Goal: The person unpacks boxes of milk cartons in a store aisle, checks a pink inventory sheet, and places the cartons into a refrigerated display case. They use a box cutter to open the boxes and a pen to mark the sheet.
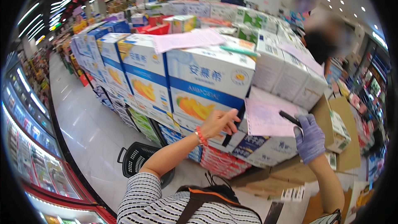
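Observation:
My right hand, in a purple-grey knit glove, grips a black pen over a pink printed sheet. That sheet lies on white cartons, and its right edge is near my gloved fingers. My left hand is bare, with a coral bead bracelet at the wrist. Its fingers are loosely bent and apart, in front of a white and blue Ambrosial carton with mango pictures; whether they touch it I cannot tell. A second pink sheet rests on top of these cartons, beside a teal strip-like item.
A dark plastic basket stands on the floor by the stack. An opened cardboard box holds a carton at the right. Another pink sheet lies on white cartons. Refrigerated cases line the left. A person is behind the stack.

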A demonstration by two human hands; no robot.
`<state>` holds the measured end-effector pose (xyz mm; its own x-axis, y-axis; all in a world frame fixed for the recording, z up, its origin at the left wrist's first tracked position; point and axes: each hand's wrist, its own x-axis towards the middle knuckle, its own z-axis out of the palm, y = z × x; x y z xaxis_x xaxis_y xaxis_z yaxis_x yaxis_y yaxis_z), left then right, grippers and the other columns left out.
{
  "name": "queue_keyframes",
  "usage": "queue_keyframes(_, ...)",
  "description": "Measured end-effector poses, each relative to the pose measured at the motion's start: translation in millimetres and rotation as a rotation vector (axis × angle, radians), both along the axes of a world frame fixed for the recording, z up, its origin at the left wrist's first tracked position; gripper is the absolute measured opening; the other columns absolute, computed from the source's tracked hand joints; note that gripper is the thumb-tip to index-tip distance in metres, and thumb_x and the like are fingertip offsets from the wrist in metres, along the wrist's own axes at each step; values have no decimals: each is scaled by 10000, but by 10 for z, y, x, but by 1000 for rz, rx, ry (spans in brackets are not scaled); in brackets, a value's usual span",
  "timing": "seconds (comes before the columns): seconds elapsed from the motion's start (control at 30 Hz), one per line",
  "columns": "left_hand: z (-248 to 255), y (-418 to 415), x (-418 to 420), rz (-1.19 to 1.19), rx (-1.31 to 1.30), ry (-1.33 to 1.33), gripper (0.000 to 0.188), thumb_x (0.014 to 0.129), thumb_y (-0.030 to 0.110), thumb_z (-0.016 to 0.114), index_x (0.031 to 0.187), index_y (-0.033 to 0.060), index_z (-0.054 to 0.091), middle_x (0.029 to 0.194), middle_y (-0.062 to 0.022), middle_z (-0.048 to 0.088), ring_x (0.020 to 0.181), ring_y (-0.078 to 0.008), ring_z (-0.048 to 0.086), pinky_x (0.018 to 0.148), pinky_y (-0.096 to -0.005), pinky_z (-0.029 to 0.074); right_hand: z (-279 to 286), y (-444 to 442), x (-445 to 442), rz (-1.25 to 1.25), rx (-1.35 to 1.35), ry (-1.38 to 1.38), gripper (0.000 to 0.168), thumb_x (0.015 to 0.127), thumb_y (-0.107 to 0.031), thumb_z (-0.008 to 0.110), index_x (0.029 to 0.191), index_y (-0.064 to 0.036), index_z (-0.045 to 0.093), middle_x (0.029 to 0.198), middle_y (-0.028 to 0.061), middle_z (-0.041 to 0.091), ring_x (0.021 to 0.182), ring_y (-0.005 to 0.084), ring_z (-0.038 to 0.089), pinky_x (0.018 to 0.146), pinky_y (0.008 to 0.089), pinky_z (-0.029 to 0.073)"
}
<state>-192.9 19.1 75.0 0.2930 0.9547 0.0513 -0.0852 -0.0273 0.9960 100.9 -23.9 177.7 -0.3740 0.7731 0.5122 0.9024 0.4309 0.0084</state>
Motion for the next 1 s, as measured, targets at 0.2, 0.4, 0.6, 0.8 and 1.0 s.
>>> queue_keyframes(0.2,743,77,-1104,1051,1120,278,171,754,90,671,889,70,567,699,3,544,584,-70,507,528,-199,417,472,172,-429,133,23,33,210,749,-124,598,955,-145,563,830,88,575,764,283,591,665,382,463)
queue_keyframes(0.4,1303,343,-1995,1083,499,204,487,750,260,702,1104,44,447,751,-63,579,538,-90,542,459,-198,436,869,857,-962,191,150,100,178,790,-196,579,957,-137,593,878,78,577,795,297,583,704,386,457)
queue_keyframes(0.6,1394,414,-2007,787,344,148,602,744,153,692,1241,15,382,812,-92,625,577,-123,600,501,-219,524,1004,1545,-1542,124,-145,34,324,783,-293,587,1067,-138,606,988,129,602,892,299,584,793,371,448)
queue_keyframes(0.8,1074,30,-2091,810,359,-22,777,747,82,675,1360,-7,207,863,-110,639,678,-125,613,533,-243,530,962,1663,-1686,128,-230,-61,342,752,-273,601,1046,-98,612,954,164,622,874,308,596,780,365,456)
queue_keyframes(1.0,592,-287,-2150,651,329,-97,613,784,106,646,1306,-16,349,841,-80,646,657,-80,604,523,-203,509,897,1738,-1691,128,-164,46,307,737,-273,624,975,-78,634,873,160,639,812,293,612,739,350,468)
